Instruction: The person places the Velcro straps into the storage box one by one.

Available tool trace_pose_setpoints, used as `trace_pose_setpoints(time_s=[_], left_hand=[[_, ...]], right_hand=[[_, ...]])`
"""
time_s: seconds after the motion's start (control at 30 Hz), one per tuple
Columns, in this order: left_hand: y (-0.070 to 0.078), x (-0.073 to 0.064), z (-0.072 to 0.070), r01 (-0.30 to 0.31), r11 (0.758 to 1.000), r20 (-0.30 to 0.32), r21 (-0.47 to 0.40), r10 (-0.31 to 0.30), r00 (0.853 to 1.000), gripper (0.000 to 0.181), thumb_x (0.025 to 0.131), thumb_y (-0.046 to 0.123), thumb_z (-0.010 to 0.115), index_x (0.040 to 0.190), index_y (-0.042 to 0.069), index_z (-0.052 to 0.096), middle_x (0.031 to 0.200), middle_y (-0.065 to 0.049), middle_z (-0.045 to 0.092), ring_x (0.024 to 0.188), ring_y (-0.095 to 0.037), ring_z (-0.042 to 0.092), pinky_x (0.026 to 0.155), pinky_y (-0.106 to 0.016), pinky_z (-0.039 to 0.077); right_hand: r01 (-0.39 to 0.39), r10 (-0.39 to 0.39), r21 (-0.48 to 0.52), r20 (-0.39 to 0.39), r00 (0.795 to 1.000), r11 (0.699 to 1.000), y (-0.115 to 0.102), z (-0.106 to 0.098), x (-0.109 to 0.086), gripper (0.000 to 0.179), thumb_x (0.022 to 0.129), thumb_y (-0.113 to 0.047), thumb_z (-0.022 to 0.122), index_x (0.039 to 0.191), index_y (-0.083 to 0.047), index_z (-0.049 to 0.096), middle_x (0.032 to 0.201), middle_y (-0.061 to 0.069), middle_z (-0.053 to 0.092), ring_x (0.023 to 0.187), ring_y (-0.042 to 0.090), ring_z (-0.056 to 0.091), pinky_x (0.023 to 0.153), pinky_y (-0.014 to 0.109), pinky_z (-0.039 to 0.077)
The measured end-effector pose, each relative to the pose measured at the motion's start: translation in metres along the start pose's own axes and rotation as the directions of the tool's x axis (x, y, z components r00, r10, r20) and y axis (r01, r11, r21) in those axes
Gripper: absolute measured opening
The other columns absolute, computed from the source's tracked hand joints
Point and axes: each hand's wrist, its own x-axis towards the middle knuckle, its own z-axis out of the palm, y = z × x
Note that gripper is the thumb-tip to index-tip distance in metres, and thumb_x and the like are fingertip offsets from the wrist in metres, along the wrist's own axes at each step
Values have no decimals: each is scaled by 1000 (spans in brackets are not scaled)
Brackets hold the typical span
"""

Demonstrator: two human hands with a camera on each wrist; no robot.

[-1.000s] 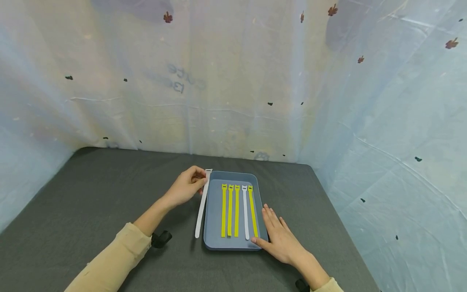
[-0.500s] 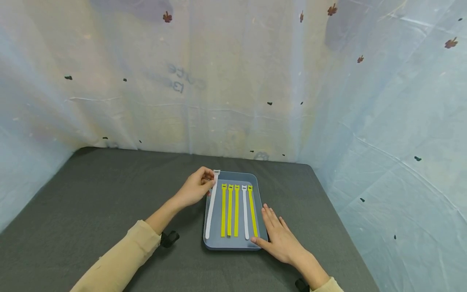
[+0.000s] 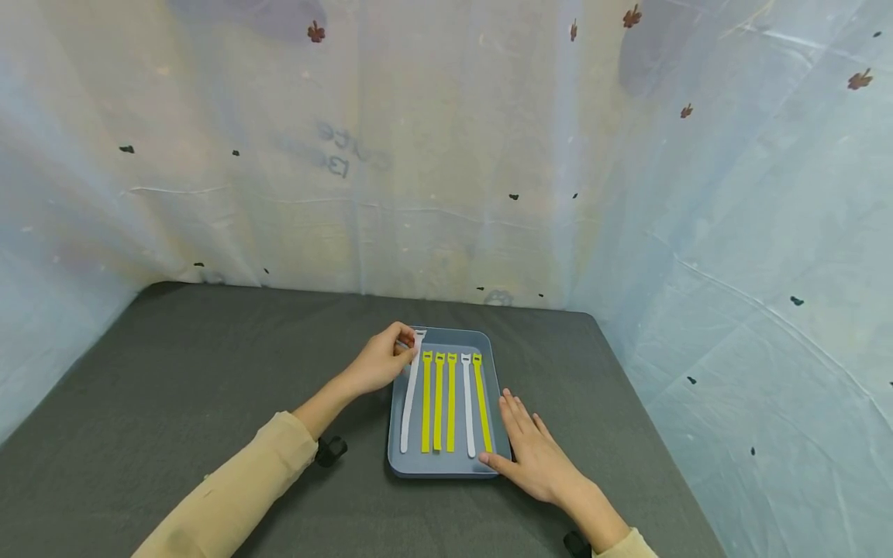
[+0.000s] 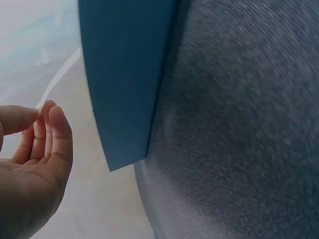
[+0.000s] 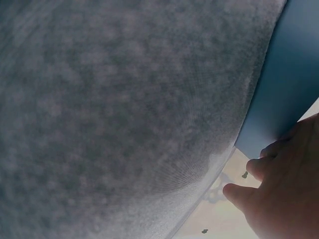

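My left hand (image 3: 380, 361) pinches the slotted head end of a white cable tie (image 3: 408, 407) between thumb and fingers. The strap hangs down over the left side of a shallow blue-grey tray (image 3: 446, 468). In the left wrist view, thumb and fingertips meet on the white strip (image 4: 62, 73), above the tray's side wall (image 4: 124, 89). Inside the tray, several yellow cable ties (image 3: 451, 407) and another white cable tie (image 3: 468, 411) lie lengthwise, heads at the far end. My right hand (image 3: 536, 461), fingers straight, rests against the tray's right edge, its thumb over the near right corner.
The tray stands on a dark grey cloth-covered table (image 3: 209, 387). Pale sheeting (image 3: 446, 155) with small leaf marks hangs behind the table and along its right side. A black wrist strap (image 3: 331, 451) sits at the left cuff.
My left hand has carried the white cable tie rightward from outside the tray to over its left side, beside the yellow ones, then slightly lower. The right hand stays at the tray edge.
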Motion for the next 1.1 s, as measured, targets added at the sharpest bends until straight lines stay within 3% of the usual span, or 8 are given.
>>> trace_pose_setpoints(time_s=[0.37, 0.67, 0.77, 0.93, 1.1], left_hand=[[-14, 6, 4, -38, 994, 52, 100, 33, 998, 25, 105, 7, 60, 129, 1, 55, 117, -13, 61, 101, -23, 65, 75, -34, 55], [-17, 12, 4, -112, 959, 71, 262, 96, 993, 23, 103, 4, 64, 125, 2, 59, 112, -8, 63, 100, -20, 61, 80, -33, 54], [-18, 13, 5, -133, 933, 75, 333, 114, 991, 25, 102, 5, 65, 126, 2, 60, 112, -8, 64, 98, -21, 61, 83, -37, 54], [-21, 17, 5, -165, 859, 84, 484, 141, 986, 29, 101, 10, 68, 130, 4, 63, 111, -7, 68, 102, -24, 64, 99, -48, 49], [-26, 20, 4, -175, 809, 112, 561, 136, 984, 31, 102, 14, 68, 132, 7, 64, 109, -4, 70, 104, -25, 63, 111, -52, 40]], right_hand=[[4, -4, -9, 2, 1000, 1000, -1, 0, 0, 102, 97, -66, 61, 165, -3, 19, 174, 11, 11, 159, 35, 16, 123, 64, 18], [-2, 2, -8, 1, 1000, 1000, -1, 1, 0, 102, 97, -67, 60, 166, -4, 18, 174, 10, 10, 159, 33, 15, 124, 63, 18], [-9, 9, -9, 4, 1000, 1000, -1, 1, 0, 102, 97, -67, 60, 166, -5, 18, 174, 9, 9, 159, 33, 14, 124, 63, 18], [-21, 21, -10, 13, 1000, 1000, -1, 1, 0, 103, 96, -68, 60, 166, -6, 17, 174, 7, 8, 160, 31, 13, 125, 62, 17], [-19, 19, -6, 12, 1000, 1000, -1, 1, 0, 103, 96, -68, 60, 166, -6, 17, 174, 8, 8, 160, 32, 13, 124, 62, 17]])
